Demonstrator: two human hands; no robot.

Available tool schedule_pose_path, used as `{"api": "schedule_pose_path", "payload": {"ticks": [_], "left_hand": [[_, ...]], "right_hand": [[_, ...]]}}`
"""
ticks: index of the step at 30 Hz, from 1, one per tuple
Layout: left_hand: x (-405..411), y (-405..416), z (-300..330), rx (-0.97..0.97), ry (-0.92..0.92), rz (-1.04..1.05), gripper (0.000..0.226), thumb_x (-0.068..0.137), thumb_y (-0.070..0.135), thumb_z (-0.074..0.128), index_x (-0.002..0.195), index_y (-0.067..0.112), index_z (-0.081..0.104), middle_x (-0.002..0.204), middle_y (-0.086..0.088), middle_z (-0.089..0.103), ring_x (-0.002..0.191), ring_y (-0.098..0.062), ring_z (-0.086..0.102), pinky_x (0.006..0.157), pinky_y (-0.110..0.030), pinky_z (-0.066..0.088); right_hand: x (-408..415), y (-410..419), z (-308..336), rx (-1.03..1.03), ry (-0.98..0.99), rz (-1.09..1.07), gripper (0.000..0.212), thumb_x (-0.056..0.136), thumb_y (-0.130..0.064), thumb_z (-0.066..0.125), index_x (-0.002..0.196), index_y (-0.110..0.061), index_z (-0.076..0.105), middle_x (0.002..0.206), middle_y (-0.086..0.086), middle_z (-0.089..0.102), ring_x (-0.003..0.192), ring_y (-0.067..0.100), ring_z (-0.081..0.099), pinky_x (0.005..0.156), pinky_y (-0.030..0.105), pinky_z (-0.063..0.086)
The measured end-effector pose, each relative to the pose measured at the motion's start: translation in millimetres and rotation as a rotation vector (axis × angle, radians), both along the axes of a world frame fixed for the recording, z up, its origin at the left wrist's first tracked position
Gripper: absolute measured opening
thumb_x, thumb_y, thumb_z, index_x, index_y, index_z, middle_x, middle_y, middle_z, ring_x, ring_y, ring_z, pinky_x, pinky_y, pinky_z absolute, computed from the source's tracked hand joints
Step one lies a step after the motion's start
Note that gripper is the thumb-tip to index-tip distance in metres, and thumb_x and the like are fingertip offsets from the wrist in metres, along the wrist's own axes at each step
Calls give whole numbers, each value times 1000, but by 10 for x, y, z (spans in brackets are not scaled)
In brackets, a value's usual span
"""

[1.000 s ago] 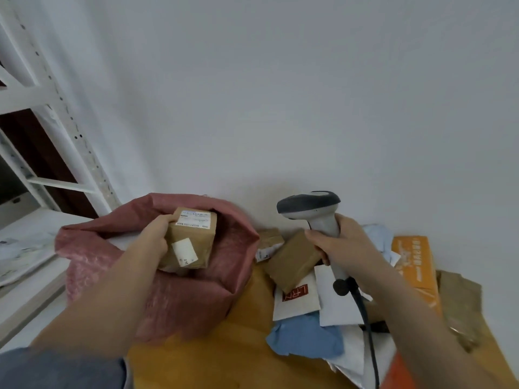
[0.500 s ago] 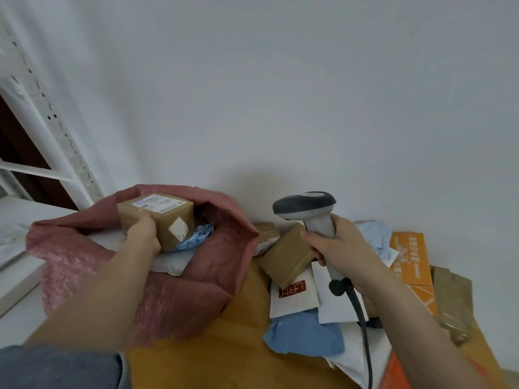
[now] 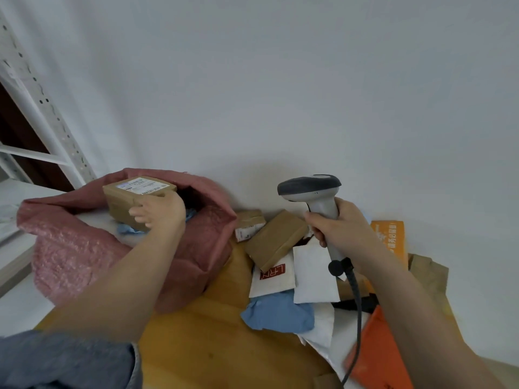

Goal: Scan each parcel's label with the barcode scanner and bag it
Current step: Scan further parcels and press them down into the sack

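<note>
Against a plain white wall, your wooden table [image 3: 196, 341] holds a pink bag [image 3: 84, 248]. Inside its mouth, your left hand [image 3: 160, 211] grips a stiff, probably light cardboard box [image 3: 132, 197] by its near edge; hold it by the corners. Right of the bag, your right hand [image 3: 342, 228] is clenched round the scanner [image 3: 314, 192].

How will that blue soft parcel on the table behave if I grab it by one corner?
The blue parcel looks like a crumpled plastic mailer, so it will probably sag and fold rather than stay flat. Its smooth film may slip, and it likely feels light.
</note>
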State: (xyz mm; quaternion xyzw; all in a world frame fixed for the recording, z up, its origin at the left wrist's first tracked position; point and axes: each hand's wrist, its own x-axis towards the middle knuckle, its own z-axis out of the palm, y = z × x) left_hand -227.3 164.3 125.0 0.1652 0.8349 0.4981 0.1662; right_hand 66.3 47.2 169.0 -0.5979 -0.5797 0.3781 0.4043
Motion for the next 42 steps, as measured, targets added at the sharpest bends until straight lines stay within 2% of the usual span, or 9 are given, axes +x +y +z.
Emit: {"api": "schedule_pose_path", "payload": {"ticks": [9,14,15,20,25,30,33,37,42], "left_hand": [[1416,-339,-184,157,108,-251,30,88,8,53,118,5,50,131,-16,39,112,-31,46,94,-37,39],[2070,-569,-618,-88,112,-865,12,89,12,57,79,16,56,87,-1,57,89,-18,53,78,-26,43],[2171,-630,-736,-197,116,-982,2,88,15,60,86,15,59,91,-3,61,90,-18,55,78,-26,45],[2511,-759,-1288,-446,130,-1189,63,89,18,64,143,4,35,141,-12,44,114,-22,51,75,-20,40],[2642,-654,-1703,-580,273,-1281,96,81,31,75,152,8,14,149,-14,30,133,-28,37,103,-32,37],[2735,-582,-2151,-688,477,-1349,120,74,44,78,153,18,-8,159,-15,-2,142,-39,19,113,-49,28],[2780,-567,-2335,-682,578,-1352,120,76,43,78,153,20,-11,159,-17,-5,142,-41,18,112,-51,29],[2790,-541,-2431,-629,718,-1333,102,83,43,70,152,18,-1,151,-16,17,130,-37,39,102,-47,41],[2646,-461,-2317,-549,646,-1344,70,99,23,47,152,11,3,149,-21,25,123,-36,47,96,-43,44]], "right_hand": [[1023,-300,-81,-6,75,-58,15,89,-18,62,77,-11,57,56,3,55,47,12,48,54,29,44],[1428,-309,-245,-41,79,-74,15,87,-15,61,77,-4,58,51,4,53,43,13,47,55,33,44],[1469,-296,-286,-48,82,-75,16,87,-16,61,76,-5,57,50,3,53,42,12,47,54,32,44],[1571,-253,-459,-78,94,-75,22,89,-17,62,71,-6,55,50,3,52,40,10,47,48,26,42],[1654,-219,-608,-78,129,-112,24,89,-13,61,67,-10,53,52,5,52,42,11,46,45,22,41],[1688,-93,-832,-133,128,-168,17,88,-14,61,76,-6,54,55,7,53,45,14,48,48,27,42],[1676,-49,-899,-143,129,-175,17,89,-15,60,78,-5,53,55,7,52,46,15,47,49,28,42],[1633,1,-920,-127,107,-200,17,88,-17,61,78,-6,54,54,5,54,47,14,50,53,31,44],[1524,54,-848,-107,113,-199,20,89,-17,62,73,-8,53,55,6,54,47,15,49,51,29,43]]}}
